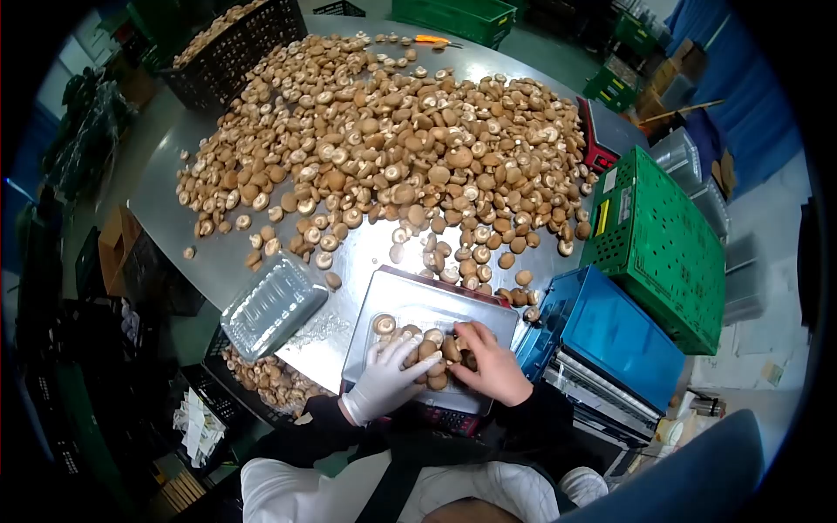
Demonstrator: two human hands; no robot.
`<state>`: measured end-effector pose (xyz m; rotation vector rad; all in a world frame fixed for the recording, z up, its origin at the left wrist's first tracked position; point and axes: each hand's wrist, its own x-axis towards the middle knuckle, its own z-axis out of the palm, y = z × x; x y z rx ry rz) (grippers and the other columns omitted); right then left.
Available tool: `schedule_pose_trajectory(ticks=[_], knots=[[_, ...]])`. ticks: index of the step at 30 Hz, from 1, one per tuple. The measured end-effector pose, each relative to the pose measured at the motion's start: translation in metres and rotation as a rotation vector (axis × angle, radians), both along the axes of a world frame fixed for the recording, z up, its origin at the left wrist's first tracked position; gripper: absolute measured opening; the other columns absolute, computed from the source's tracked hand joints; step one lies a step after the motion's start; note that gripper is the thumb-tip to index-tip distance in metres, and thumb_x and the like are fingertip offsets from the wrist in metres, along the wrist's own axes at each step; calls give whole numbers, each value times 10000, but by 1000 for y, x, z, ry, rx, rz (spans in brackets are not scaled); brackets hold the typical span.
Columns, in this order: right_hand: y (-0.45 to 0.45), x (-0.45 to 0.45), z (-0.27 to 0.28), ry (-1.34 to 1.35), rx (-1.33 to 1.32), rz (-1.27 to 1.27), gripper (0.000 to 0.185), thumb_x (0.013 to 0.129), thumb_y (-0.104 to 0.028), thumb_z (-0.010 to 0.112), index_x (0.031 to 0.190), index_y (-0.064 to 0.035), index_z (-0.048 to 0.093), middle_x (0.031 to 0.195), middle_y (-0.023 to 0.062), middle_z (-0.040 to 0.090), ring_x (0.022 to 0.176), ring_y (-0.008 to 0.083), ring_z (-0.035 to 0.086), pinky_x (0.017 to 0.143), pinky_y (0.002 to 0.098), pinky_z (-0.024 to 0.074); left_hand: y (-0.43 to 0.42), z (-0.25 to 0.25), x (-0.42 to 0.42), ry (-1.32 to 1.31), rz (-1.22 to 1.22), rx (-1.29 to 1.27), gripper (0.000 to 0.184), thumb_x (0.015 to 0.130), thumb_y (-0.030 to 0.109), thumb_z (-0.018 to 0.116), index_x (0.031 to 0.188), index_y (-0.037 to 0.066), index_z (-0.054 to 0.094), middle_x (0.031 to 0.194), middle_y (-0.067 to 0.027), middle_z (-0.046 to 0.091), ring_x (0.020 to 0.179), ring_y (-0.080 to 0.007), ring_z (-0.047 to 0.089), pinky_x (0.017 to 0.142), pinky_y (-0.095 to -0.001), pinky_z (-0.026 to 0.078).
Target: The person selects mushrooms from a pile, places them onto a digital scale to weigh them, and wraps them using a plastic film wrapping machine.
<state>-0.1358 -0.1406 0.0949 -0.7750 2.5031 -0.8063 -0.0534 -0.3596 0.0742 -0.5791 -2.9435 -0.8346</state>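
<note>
Several brown mushrooms [433, 349] sit bunched on the metal pan of a red weighing scale [488, 315]. My left hand [385, 381], in a white glove, curves round the bunch from the left, fingers against the caps. From the right, my bare right hand [493, 366] closes on mushrooms with thumb and fingers. My fingers partly hide how many mushrooms lie between the hands. One mushroom [384, 324] rests apart near the pan's left edge. Below the pan, the scale's keypad [449, 420] shows in part.
A large heap of mushrooms [392, 131] covers the metal table [187, 248]. Clear plastic trays [275, 305] lie left of the scale. To the right stand a blue machine [623, 336] and a green crate [671, 253]. A black crate [235, 65] and an orange-handled tool [432, 39] are at the back.
</note>
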Motion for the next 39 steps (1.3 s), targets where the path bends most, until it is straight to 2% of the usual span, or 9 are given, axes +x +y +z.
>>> schedule_pose_trajectory(ticks=[7, 9, 13, 20, 22, 25, 31, 37, 39], knots=[[15, -7, 11, -245, -155, -146, 668, 825, -257, 674, 1379, -32, 375, 1320, 189, 467, 1033, 283, 602, 760, 306, 522, -25, -7, 0, -5, 325, 593, 578, 756, -5, 642, 1310, 40, 485, 1353, -189, 404, 1250, -334, 443, 999, -360, 410], [24, -6, 2, -175, -181, -188, 690, 810, -205, 698, 1406, -68, 379, 1283, 139, 534, 659, 114, 554, 584, 235, 457, -37, -24, -1, -237, 466, 1035, 526, 812, -41, 589, 1319, 24, 465, 1331, -119, 435, 1214, -209, 478, 933, -284, 448], [38, -7, -2, -162, -190, -241, 542, 807, -157, 687, 1291, -22, 483, 1154, 122, 607, 663, 111, 571, 580, 238, 461, -62, -37, -2, -404, 652, 1271, 462, 845, -68, 523, 1298, 15, 480, 1194, -63, 550, 1083, -141, 523, 926, -269, 441], [33, -4, -3, -93, -187, -222, 421, 813, -142, 676, 1187, 3, 546, 1080, 143, 607, 761, 205, 610, 659, 297, 487, -57, -9, -2, -125, 536, 824, 363, 823, -47, 563, 1181, 16, 569, 1116, -89, 528, 984, -152, 546, 843, -241, 447], [24, -5, -9, 114, -183, -105, 446, 792, -162, 660, 1180, 16, 532, 1067, 175, 596, 898, 322, 581, 778, 389, 474, -54, -10, -3, -72, 451, 683, 385, 812, -20, 585, 1193, 25, 557, 1150, -118, 529, 1025, -212, 559, 878, -279, 456], [9, -10, -11, 184, -72, -80, 501, 768, -157, 652, 1221, 7, 510, 1081, 187, 591, 977, 368, 537, 873, 424, 425, -46, -12, -5, -95, 339, 551, 498, 770, 92, 625, 1256, 46, 526, 1243, -174, 497, 1167, -342, 475, 998, -390, 393], [7, -11, -24, 344, 10, -42, 552, 749, -155, 645, 1253, 2, 487, 1101, 192, 573, 1053, 378, 494, 927, 429, 376, -39, -20, -6, 22, 217, 43, 449, 783, 138, 617, 1224, 77, 561, 1236, -120, 529, 1142, -312, 487, 952, -402, 397], [38, 10, 9, 277, 10, -87, 541, 668, -142, 716, 1175, -63, 544, 1014, 161, 538, 984, 351, 519, 838, 405, 433, -32, -15, -17, 135, 388, 279, 367, 731, 91, 674, 1095, 81, 631, 1113, -87, 620, 1069, -307, 551, 912, -388, 427], [46, 19, 2, 213, 264, 8, 574, 635, -133, 751, 1169, -70, 551, 993, 153, 535, 933, 337, 539, 799, 407, 456, -25, -19, -19, 91, 341, 164, 338, 739, 115, 662, 1076, 98, 636, 1155, -85, 617, 1129, -312, 523, 952, -407, 401]])
